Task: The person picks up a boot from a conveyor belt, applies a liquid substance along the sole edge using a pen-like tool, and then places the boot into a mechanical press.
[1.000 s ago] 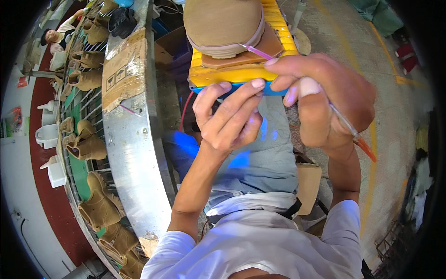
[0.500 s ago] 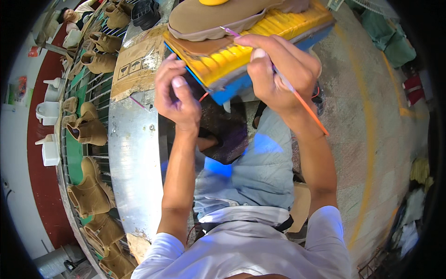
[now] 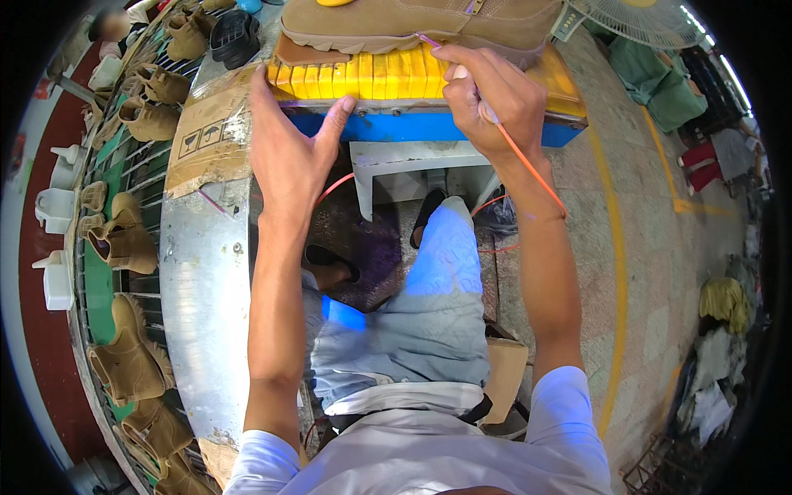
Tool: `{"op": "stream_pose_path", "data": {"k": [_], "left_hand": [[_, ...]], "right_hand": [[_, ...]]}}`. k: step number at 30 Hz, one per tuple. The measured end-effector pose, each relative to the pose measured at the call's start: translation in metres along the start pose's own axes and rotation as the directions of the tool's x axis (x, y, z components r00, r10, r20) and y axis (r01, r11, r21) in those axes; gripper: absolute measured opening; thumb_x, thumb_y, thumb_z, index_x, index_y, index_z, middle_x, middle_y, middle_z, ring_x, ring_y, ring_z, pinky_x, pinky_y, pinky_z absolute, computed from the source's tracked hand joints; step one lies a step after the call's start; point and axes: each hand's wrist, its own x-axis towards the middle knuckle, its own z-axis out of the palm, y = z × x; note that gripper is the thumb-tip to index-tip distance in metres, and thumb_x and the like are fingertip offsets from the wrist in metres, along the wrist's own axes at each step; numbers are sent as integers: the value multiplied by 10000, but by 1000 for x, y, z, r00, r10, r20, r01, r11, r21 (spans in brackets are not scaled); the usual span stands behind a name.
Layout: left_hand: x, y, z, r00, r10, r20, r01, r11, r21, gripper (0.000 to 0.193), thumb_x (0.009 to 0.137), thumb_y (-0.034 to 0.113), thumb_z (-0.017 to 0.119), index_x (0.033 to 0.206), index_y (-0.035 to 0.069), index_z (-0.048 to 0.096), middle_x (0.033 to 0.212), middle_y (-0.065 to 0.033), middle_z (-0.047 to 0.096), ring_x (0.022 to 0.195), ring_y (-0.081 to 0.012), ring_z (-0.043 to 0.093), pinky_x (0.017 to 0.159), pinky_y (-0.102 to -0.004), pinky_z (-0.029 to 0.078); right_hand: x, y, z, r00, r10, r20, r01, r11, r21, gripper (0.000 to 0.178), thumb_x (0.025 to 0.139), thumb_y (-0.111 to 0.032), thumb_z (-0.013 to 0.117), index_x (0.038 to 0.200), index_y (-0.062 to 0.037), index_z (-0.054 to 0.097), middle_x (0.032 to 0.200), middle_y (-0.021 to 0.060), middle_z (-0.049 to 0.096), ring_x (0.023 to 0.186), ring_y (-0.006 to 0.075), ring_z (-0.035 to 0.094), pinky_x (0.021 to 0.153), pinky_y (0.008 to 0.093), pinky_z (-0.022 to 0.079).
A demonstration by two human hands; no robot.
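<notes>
A tan boot lies at the top of the view on a blue block with a yellow taped top. Its upper end runs out of frame. My right hand pinches a slim purple-tipped, pen-like tool. The tip meets the boot where the upper joins the sole. An orange cord-like tail trails from that hand down to the wrist. My left hand is spread against the block's left front corner, thumb apart; several of its fingers are partly hidden.
A metal bench with cardboard runs along my left. Beyond it, a rack carries several tan boots and white bottles. A fan stands at the far right. An orange cord crosses the floor near my feet.
The view has shifted, and the block now appears level rather than tilted. My left hand has uncurled and moved up against the block's corner. The tool tip stays near the boot's sole edge.
</notes>
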Motion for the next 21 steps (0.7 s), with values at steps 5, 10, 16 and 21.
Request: {"op": "stream_pose_path", "data": {"k": [5,10,16,21], "left_hand": [[4,-5,5,998,-66,20,68,995,-75,953,803,460,836,1449,-67,372,1350,-291,553,1259,-386,566,1050,-427,449],[4,-9,7,997,-77,11,78,993,-83,937,807,446,839,1443,-73,386,1369,-274,550,1289,-359,543,1090,-414,410],[5,-11,10,998,-62,-8,61,991,-117,939,787,418,862,1441,-68,395,1367,-267,552,1292,-348,537,1099,-411,401],[7,-23,15,999,-29,-34,24,990,-139,927,775,393,874,1440,-52,406,1367,-258,552,1282,-344,545,1094,-413,412]], "right_hand": [[-6,11,-5,997,-69,31,71,995,-75,287,731,-64,665,1015,-92,698,745,46,601,659,215,635,561,343,511],[-12,11,-10,997,-65,44,69,992,-109,269,806,-48,602,1046,-77,719,772,64,651,668,218,648,608,324,523],[-19,20,-15,997,-76,30,79,991,-110,254,829,-71,601,1053,-76,721,765,64,646,662,214,645,601,322,517],[-26,28,-25,999,-30,39,36,989,-146,252,833,-74,591,1039,-79,735,764,72,652,658,219,647,596,328,516]]}}
